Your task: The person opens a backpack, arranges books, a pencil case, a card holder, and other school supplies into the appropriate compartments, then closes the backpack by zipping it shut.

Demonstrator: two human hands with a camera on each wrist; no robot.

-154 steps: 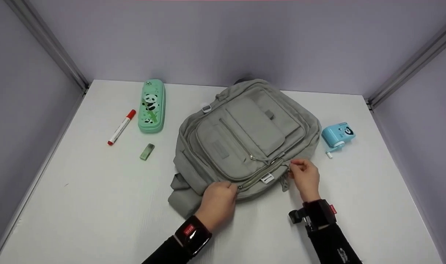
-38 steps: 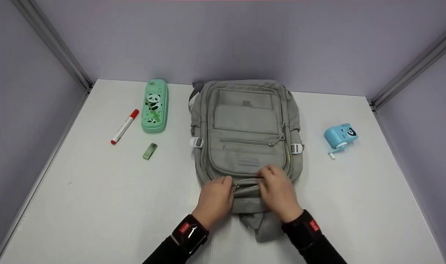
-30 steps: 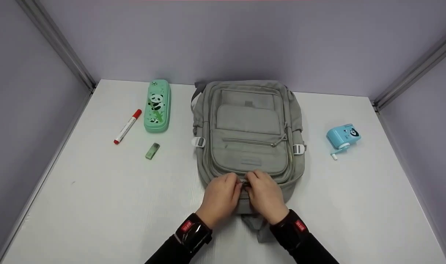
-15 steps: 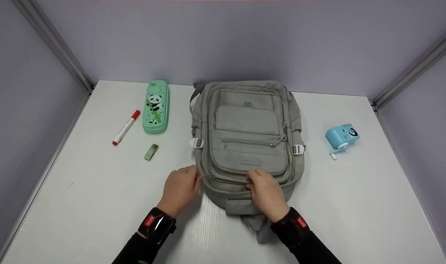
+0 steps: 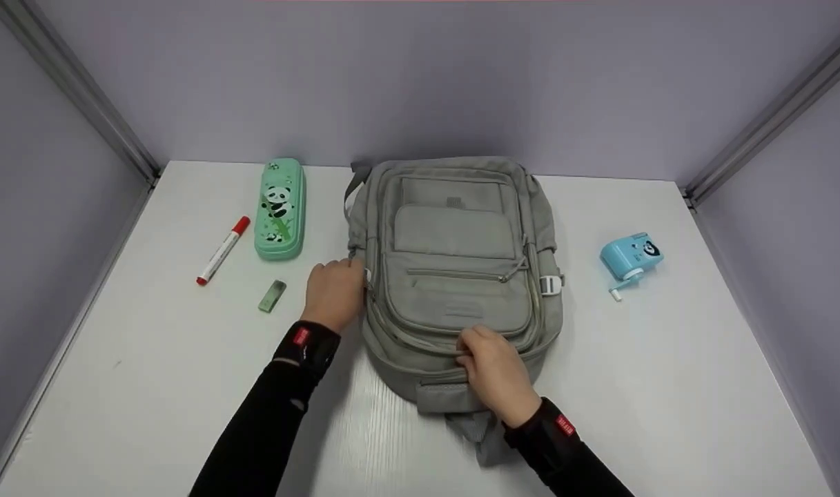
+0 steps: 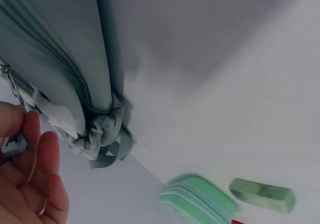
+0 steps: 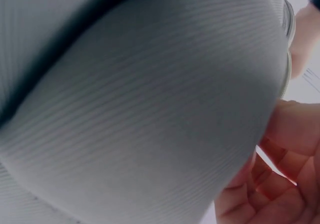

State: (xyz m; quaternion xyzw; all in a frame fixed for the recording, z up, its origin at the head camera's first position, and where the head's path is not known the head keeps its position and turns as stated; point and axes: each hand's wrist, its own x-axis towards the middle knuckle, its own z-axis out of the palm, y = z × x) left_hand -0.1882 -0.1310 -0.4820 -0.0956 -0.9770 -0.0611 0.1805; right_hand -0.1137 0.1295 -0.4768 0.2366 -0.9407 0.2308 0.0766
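A grey backpack [image 5: 454, 231] lies front up on the white table, its bottom towards me. My left hand [image 5: 333, 293] is at the pack's left side, near a white strap buckle. In the left wrist view, its thumb and forefinger pinch a zipper pull [image 6: 16, 91] hanging from a metal slider. My right hand [image 5: 499, 376] pinches the fabric edge along the main zipper at the bottom of the pack. The ribbed grey cloth fills most of the right wrist view, with the fingers [image 7: 295, 129] at its edge. The main compartment's seam gapes slightly along the bottom.
On the left lie a green panda pencil case [image 5: 279, 209], a red-capped marker [image 5: 223, 250] and a small green eraser [image 5: 272, 296]. A blue crank pencil sharpener [image 5: 631, 255] stands on the right. Grey panels [image 5: 433, 83] enclose the table's back and sides.
The backpack was turned straight from its slant. My hands met at its bottom; then the left moved left and up its side with the zipper pull, while the right stayed, holding the edge.
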